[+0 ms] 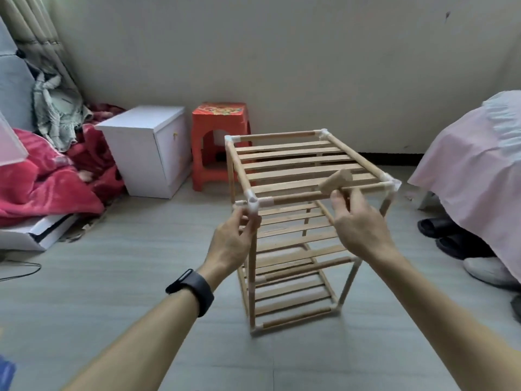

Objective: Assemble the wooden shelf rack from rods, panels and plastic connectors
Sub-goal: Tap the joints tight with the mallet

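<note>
A three-tier wooden shelf rack (298, 162) stands upright on the grey floor, its rods joined by white plastic connectors. My left hand (234, 244) pinches the near-left top corner connector (252, 203) and the post just below it. My right hand (358, 224) holds a small wooden mallet (335, 182) by its handle, the head lying just above the top tier's front rod. Slatted panels fill the top, middle and bottom tiers.
A white cabinet (149, 148) and a red plastic stool (220, 142) stand behind the rack by the wall. Red blankets (42, 176) pile at the left. A pink-covered bed (473, 165) with shoes (462, 238) under it lies at the right.
</note>
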`<state>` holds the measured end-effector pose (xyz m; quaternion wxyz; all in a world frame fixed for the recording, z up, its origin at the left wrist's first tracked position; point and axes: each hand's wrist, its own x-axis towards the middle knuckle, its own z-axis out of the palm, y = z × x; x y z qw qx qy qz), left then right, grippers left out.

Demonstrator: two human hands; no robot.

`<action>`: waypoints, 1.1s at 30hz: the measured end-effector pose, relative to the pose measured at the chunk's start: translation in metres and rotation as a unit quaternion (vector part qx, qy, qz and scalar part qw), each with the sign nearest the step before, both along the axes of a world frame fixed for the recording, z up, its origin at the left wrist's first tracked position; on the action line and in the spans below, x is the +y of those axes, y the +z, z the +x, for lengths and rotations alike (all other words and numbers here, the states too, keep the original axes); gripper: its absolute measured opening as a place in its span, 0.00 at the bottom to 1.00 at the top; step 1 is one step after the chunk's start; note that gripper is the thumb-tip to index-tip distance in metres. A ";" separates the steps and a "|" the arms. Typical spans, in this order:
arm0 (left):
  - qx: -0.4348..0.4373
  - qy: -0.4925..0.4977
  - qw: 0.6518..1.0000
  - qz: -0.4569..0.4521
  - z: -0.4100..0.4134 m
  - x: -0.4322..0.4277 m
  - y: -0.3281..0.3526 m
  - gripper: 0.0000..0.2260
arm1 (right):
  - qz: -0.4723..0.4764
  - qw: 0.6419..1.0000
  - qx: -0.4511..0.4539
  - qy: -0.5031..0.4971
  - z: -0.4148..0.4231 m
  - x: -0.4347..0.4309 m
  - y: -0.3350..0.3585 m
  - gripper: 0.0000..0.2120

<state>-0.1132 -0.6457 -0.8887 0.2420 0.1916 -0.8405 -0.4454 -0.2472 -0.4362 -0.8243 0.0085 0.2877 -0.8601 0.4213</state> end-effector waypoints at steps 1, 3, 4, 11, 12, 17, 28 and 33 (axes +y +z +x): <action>0.004 -0.016 1.000 0.000 0.000 0.004 0.000 0.14 | 0.001 0.999 0.004 0.035 0.009 -0.007 0.005 0.14; 0.014 -0.036 0.999 -0.007 0.001 0.011 -0.001 0.14 | 0.019 0.996 0.039 0.082 0.027 -0.022 0.015 0.14; 0.019 -0.040 0.999 -0.011 0.000 0.014 -0.002 0.13 | 0.036 0.993 0.062 0.096 0.033 -0.028 0.020 0.15; 0.018 -0.044 0.999 0.002 -0.004 0.015 -0.006 0.04 | 0.203 0.955 0.183 0.119 0.044 -0.046 0.038 0.14; 0.019 -0.047 0.999 0.001 -0.004 0.014 -0.006 0.03 | 0.217 0.948 0.197 0.121 0.044 -0.045 0.038 0.14; 0.026 -0.048 0.998 -0.005 -0.005 0.014 -0.007 0.04 | 0.276 0.913 0.274 0.122 0.039 -0.046 0.045 0.14; 0.022 -0.052 0.998 -0.013 -0.004 0.013 -0.007 0.11 | 0.040 0.942 0.318 0.097 0.049 -0.045 0.058 0.17; 0.023 -0.043 0.999 -0.009 -0.001 0.010 -0.003 0.07 | 0.201 0.914 0.318 0.152 0.054 -0.041 0.040 0.15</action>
